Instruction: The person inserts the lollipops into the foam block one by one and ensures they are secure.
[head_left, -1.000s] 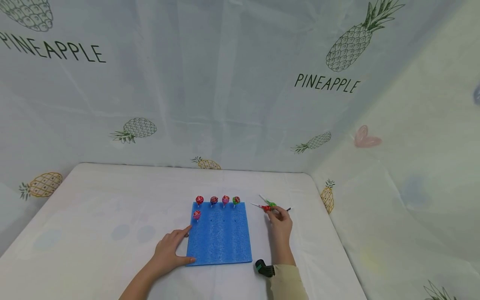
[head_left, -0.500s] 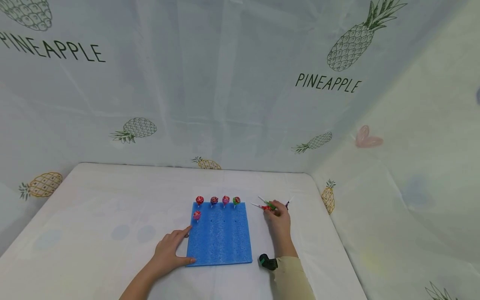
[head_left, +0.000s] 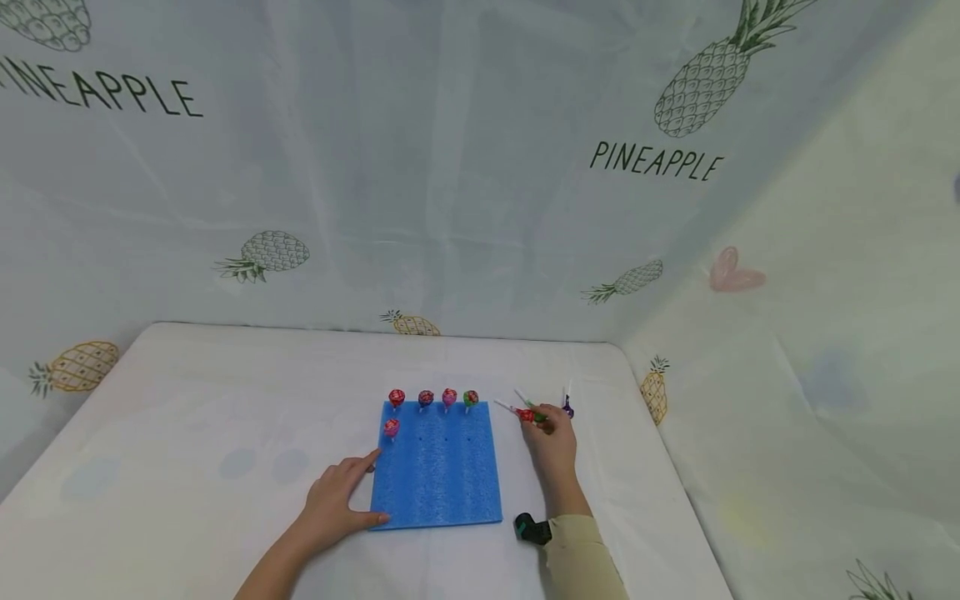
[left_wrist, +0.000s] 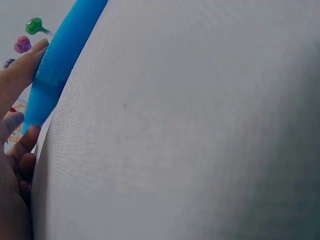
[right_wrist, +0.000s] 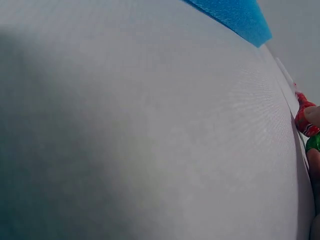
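Right grip (head_left: 551,433) pinches loose lollipops (head_left: 528,412) beside foam block (head_left: 437,475).

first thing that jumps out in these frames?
The bright blue foam board at the middle of the white table, with five lollipops standing in it: four along the far edge, one in the next row at left. The left hand rests flat against the board's left edge, and the right hand reaches into loose lollipops lying just right of it.

Right hand (head_left: 553,437) hides loose lollipops' (head_left: 527,413) heads; wrist views blurred.
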